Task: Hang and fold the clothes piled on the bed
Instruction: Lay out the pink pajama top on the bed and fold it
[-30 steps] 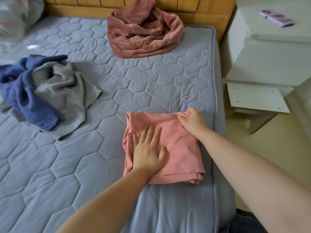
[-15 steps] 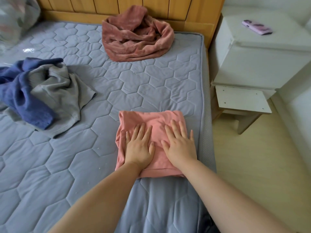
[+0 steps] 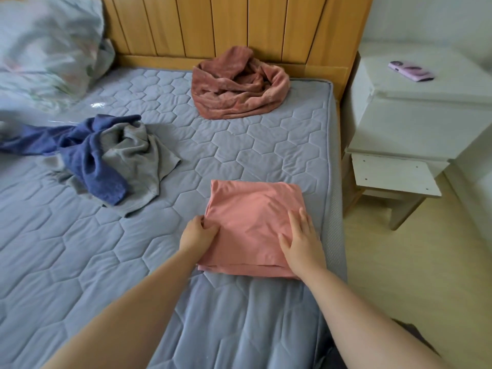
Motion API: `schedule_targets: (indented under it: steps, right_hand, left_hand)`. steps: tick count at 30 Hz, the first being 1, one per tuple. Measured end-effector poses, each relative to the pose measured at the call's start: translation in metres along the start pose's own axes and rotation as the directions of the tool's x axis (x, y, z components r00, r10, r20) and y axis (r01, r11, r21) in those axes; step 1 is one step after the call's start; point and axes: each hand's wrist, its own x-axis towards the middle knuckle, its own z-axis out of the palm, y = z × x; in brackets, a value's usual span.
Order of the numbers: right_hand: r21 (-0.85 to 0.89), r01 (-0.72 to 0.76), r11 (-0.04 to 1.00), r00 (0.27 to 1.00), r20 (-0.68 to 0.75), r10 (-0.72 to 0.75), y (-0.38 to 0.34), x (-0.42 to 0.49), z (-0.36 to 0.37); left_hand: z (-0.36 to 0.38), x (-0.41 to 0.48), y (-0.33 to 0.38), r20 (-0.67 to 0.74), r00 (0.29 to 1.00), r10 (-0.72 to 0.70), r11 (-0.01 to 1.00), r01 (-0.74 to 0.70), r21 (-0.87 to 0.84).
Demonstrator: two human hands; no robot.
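Lying folded pink garment (image 3: 253, 222) between left hand (image 3: 195, 233), right hand (image 3: 302, 241).

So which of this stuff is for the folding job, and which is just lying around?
For the job:
folded pink garment, held by the left hand and pressed by the right hand
crumpled rust-red garment
blue garment
grey garment

Just lying about:
purple phone on the white nightstand
bedding bundle
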Motion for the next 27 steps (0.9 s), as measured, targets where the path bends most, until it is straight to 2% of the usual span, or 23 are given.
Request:
schedule_targets:
  steps: [3, 6, 8, 9, 10, 12, 14, 15, 19, 23, 27]
  right_hand:
    - [0.109, -0.044, 0.993, 0.999, 0.032, 0.041, -0.001, -0.007, -0.006]
    - [-0.061, -0.015, 0.998, 0.998, -0.062, 0.012, -0.011, -0.011, -0.008]
    - [-0.057, 0.095, 0.994, 0.985, -0.138, -0.102, -0.025, -0.013, -0.011]
    - [0.035, 0.172, 0.984, 0.974, -0.159, -0.164, -0.036, -0.014, -0.015]
    - [0.213, 0.196, 0.957, 0.976, -0.139, -0.169, -0.047, -0.014, -0.019]
    - [0.544, 0.07, 0.836, 0.997, -0.051, -0.05, -0.066, -0.012, -0.031]
    - [0.716, -0.082, 0.693, 0.997, 0.05, 0.066, -0.079, -0.003, -0.04]
    - [0.734, -0.112, 0.67, 0.994, 0.089, 0.069, -0.083, 0.003, -0.042]
    - [0.723, -0.163, 0.671, 0.982, 0.183, 0.042, -0.094, 0.024, -0.026]
    - [0.721, -0.223, 0.656, 0.968, 0.242, 0.063, -0.092, 0.024, 0.006]
    - [0.73, -0.266, 0.63, 0.957, 0.279, 0.082, -0.091, 0.03, 0.008]
  left_hand:
    - [-0.007, 0.002, 0.01, 0.168, 0.974, -0.149, 0.962, 0.182, -0.202]
    - [-0.013, -0.002, 0.014, 0.342, 0.912, -0.227, 0.871, 0.347, -0.347]
    - [-0.015, -0.007, 0.015, 0.413, 0.878, -0.242, 0.818, 0.413, -0.4]
    - [-0.015, -0.009, 0.015, 0.437, 0.865, -0.245, 0.794, 0.438, -0.422]
    - [-0.013, -0.011, 0.014, 0.456, 0.855, -0.248, 0.773, 0.458, -0.439]
    - [-0.008, -0.015, 0.013, 0.486, 0.84, -0.242, 0.73, 0.488, -0.48]
    - [-0.003, -0.017, 0.012, 0.474, 0.849, -0.233, 0.705, 0.483, -0.519]
    - [-0.001, -0.017, 0.012, 0.455, 0.861, -0.226, 0.71, 0.466, -0.528]
    - [-0.001, -0.017, 0.015, 0.345, 0.923, -0.17, 0.768, 0.344, -0.54]
    - [0.0, -0.015, 0.016, 0.3, 0.943, -0.147, 0.791, 0.294, -0.536]
    - [-0.002, -0.015, 0.021, 0.269, 0.95, -0.158, 0.746, 0.293, -0.598]
